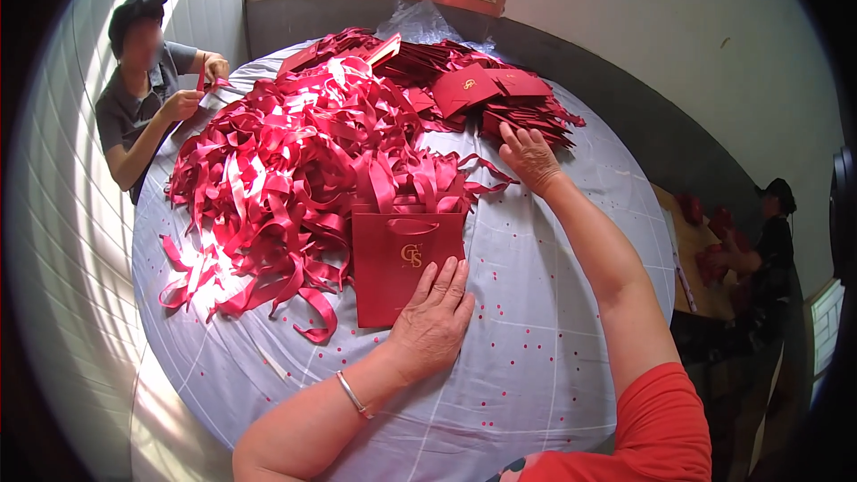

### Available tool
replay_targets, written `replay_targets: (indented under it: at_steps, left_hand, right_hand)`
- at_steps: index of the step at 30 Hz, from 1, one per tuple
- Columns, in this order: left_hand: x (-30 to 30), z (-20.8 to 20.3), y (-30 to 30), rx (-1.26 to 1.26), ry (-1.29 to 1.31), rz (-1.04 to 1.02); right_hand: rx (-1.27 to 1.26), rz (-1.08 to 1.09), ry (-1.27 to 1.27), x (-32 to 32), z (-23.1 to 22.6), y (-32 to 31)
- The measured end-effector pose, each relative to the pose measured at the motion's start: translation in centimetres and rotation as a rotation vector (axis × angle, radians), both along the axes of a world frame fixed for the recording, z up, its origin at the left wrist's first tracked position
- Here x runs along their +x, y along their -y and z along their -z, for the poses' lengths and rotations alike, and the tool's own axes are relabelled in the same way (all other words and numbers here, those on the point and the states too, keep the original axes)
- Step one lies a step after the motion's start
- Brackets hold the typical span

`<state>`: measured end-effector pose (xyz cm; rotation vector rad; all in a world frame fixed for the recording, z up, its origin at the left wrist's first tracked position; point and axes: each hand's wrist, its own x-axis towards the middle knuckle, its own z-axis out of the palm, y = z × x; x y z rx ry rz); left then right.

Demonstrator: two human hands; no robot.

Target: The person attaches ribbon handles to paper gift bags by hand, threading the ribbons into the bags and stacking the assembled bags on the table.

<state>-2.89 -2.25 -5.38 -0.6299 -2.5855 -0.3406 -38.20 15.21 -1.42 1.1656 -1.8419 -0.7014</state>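
A dark red paper gift bag with a gold emblem lies flat in front of me, a ribbon handle at its upper edge. My left hand, with a silver bangle on the wrist, rests on the bag's lower right part, fingers stretched out flat. My right hand reaches out to the near edge of a stack of flat red bags, fingers spread and holding nothing; whether the fingertips touch the stack I cannot tell. Just beyond the bag under my left hand, red ribbon handles spread across more bags.
A large heap of red ribbons covers the left of the round, cloth-covered table. Small red dots lie scattered over the cloth. Clear plastic sits at the back. One person handles a ribbon at far left; another works at a wooden table.
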Motion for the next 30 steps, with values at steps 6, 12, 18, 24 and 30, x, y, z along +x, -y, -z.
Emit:
replay_targets:
  at_steps: [6, 12, 18, 24, 30]
  left_hand:
    - [0.0, -0.1, -0.1, 0.001, -0.006, 0.005]
    - [0.0, 0.0, -0.1, 0.016, -0.01, 0.008]
    - [0.0, 0.1, 0.2, 0.021, -0.008, -0.003]
    - [-0.3, -0.2, -0.3, 0.003, 0.003, 0.011]
    - [-0.1, -0.2, -0.2, 0.005, 0.002, 0.006]
  right_hand:
    - [0.05, 0.046, -0.091, -0.5, 0.4, -0.3]
    - [0.007, 0.172, -0.144, -1.8, 1.1, -0.7]
    - [0.24, 0.161, 0.055, -1.5, -0.1, -1.1]
    - [0.143, 0.257, -0.031, -3.1, 0.6, -3.2]
    - [-0.142, 0.141, -0.035, -3.7, 1.0, -3.5]
